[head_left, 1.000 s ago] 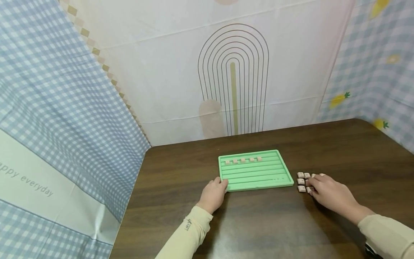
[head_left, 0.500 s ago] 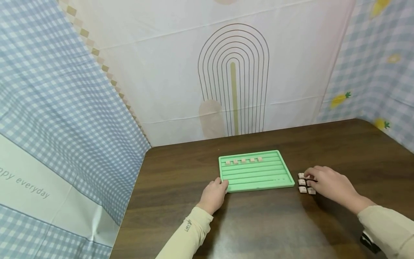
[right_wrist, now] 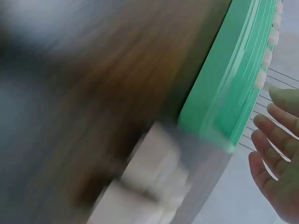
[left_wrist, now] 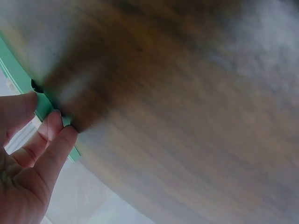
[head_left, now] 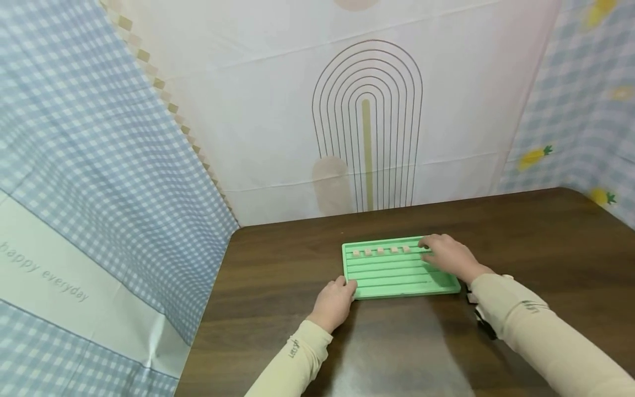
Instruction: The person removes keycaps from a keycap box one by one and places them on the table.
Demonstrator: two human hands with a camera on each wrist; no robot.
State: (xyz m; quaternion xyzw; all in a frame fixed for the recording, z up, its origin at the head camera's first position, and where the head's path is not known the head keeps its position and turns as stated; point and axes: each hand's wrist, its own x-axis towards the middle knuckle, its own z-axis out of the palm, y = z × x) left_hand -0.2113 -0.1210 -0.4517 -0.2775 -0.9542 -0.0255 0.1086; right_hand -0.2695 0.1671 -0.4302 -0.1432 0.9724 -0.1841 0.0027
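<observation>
A green ridged tray (head_left: 397, 274) lies on the table, with a row of several cream keycaps (head_left: 380, 251) along its far ridge. My left hand (head_left: 333, 303) grips the tray's near left corner. In the left wrist view its thumb and fingers (left_wrist: 56, 154) take hold of the green edge. Over the tray's far right part is my right hand (head_left: 448, 256), to the right of the row's last keycap. In the right wrist view its fingers (right_wrist: 275, 135) are slightly bent and spread. A pale bit shows by the thumb tip; whether it is held cannot be told.
More loose keycaps (right_wrist: 154, 158) lie beside the tray's right end, blurred in the right wrist view and mostly hidden by the right sleeve (head_left: 536, 325) in the head view. The brown wooden table (head_left: 278, 264) backs onto a printed cloth (head_left: 268, 127).
My right hand has moved from the loose keycaps leftward and away from me, over the tray. The left hand keeps its place on the tray corner. The head view has shifted slightly.
</observation>
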